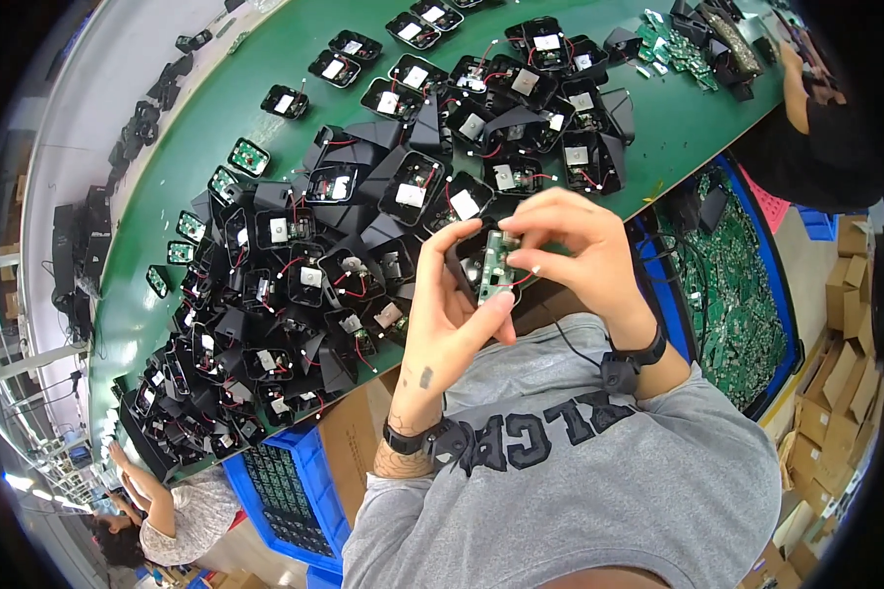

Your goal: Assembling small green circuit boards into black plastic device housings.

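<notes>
My left hand (447, 314) cups a black plastic housing (469, 257) with a small green circuit board (496, 265) lying in it. My right hand (570, 245) comes from the right and pinches the top of that board with thumb and fingers. A thin red wire curls beside the board. Both hands are held above the near edge of the green table (196, 128), just in front of a big heap of similar black housings (304, 285) with red wires and white parts.
More open black housings (521, 88) lie in loose rows across the table. A blue bin of green circuit boards (737, 285) stands at my right, another blue bin (285, 491) below the table. Cardboard boxes (845, 383) sit far right. Other people work at top right and bottom left.
</notes>
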Motion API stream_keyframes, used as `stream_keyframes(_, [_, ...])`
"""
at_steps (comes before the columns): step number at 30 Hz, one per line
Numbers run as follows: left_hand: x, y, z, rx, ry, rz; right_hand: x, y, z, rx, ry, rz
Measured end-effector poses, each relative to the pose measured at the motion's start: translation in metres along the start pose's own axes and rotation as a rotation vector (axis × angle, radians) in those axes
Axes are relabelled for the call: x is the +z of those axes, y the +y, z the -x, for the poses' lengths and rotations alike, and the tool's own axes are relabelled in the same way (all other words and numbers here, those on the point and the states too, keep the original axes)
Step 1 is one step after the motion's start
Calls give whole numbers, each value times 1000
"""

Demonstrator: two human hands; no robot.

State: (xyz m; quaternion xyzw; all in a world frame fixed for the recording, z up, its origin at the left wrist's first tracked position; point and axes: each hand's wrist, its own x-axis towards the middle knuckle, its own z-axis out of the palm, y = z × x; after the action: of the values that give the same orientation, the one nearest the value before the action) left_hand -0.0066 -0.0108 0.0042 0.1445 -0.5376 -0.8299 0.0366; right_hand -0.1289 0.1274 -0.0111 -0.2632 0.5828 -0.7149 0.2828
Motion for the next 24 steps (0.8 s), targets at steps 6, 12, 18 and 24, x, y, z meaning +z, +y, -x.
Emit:
stream_keyframes(6, [4, 1, -2, 91, 116, 93, 3, -3, 4, -462, 6, 343])
stream_keyframes(12, [9, -10, -7, 164, 201, -66, 17, 7, 7, -324, 150, 125])
stream_keyframes(18, [10, -9, -6, 203, 246, -137, 19, 11, 5, -307, 127, 198])
stream_keyframes(24, [6, -12, -5, 336, 251, -340, 27, 5, 12, 182, 29, -241])
